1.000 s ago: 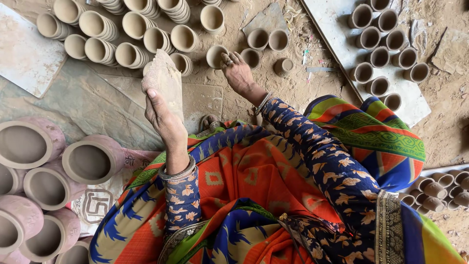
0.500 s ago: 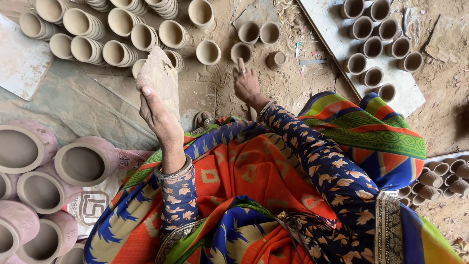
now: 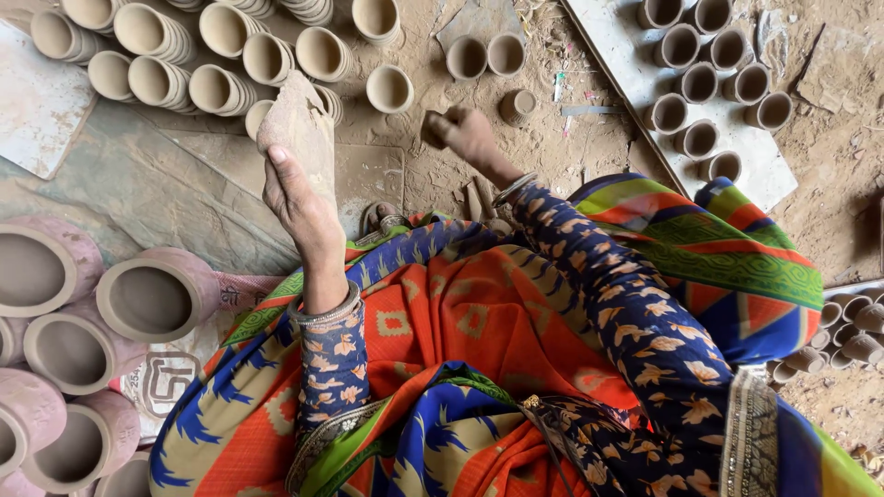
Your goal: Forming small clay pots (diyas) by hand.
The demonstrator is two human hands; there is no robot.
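Empty clay cups [image 3: 230, 87] lie stacked in rows at far left; larger empty pots [image 3: 147, 299] crowd the near left. The left hand [image 3: 299, 198] grips a flat clay slab [image 3: 299, 129], held upright. The right hand [image 3: 465, 136] is closed around a small dark cup [image 3: 433, 129] on the ground.

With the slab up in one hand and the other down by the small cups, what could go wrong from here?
1. The left hand holds the flat clay slab upright by its lower end only; it could tip or snap onto the stacked cups right behind it.
2. The right hand is closed on a small dark piece on the ground; a sweep of that arm could knock over the loose cups standing beside it.
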